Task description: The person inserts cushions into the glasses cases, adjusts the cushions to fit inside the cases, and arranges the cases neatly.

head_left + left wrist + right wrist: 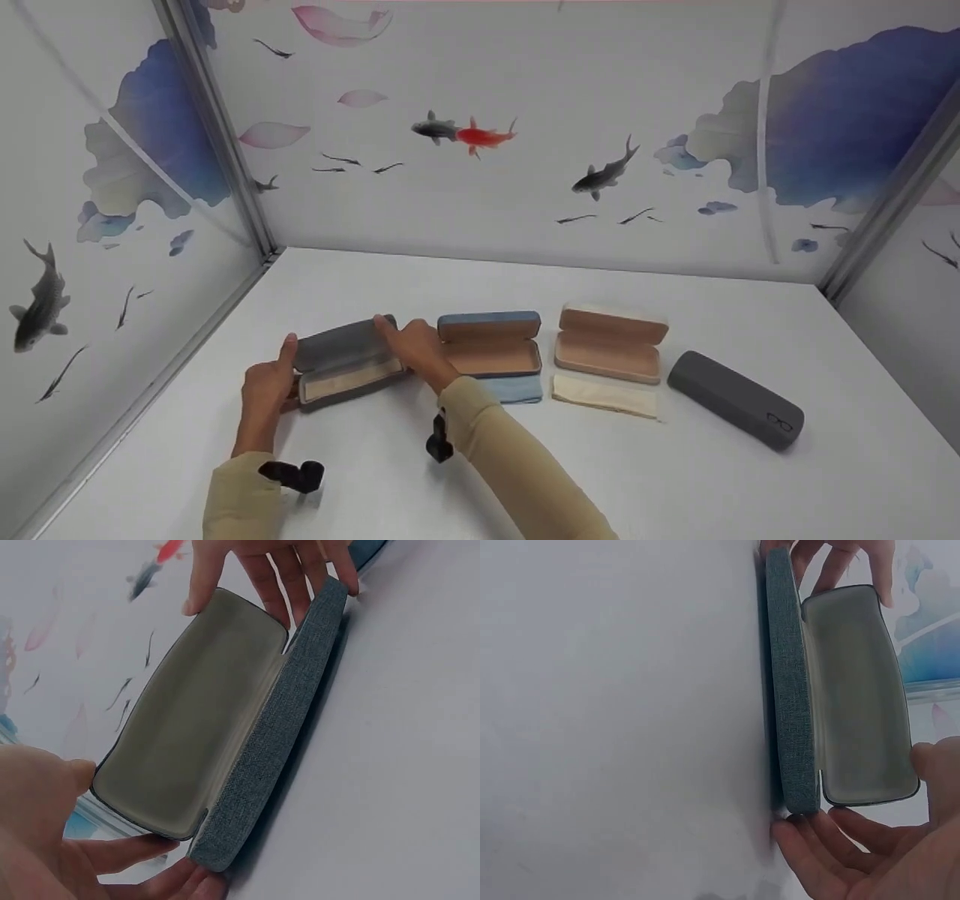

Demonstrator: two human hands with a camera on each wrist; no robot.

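Observation:
A grey fabric glasses case (341, 349) lies with its lid raised at the left of the table, tilted a little towards the right. Something cream fills its lower half in the head view; whether cloth or lining I cannot tell. My left hand (266, 382) grips the left end, thumb at the lid's rim and fingers at the base. The opposite end is held by my right hand (420, 349) in the same way. In the left wrist view the lid's smooth grey-olive lining (195, 716) shows; the right wrist view shows the base's woven outer side (791, 690).
Right of my hands stand a blue glasses case (489, 358) and a pale one (607, 356), both with lids raised. Before them lie a folded blue cloth (514, 390) and a cream cloth (604, 396). A closed dark grey case (735, 401) lies farther right.

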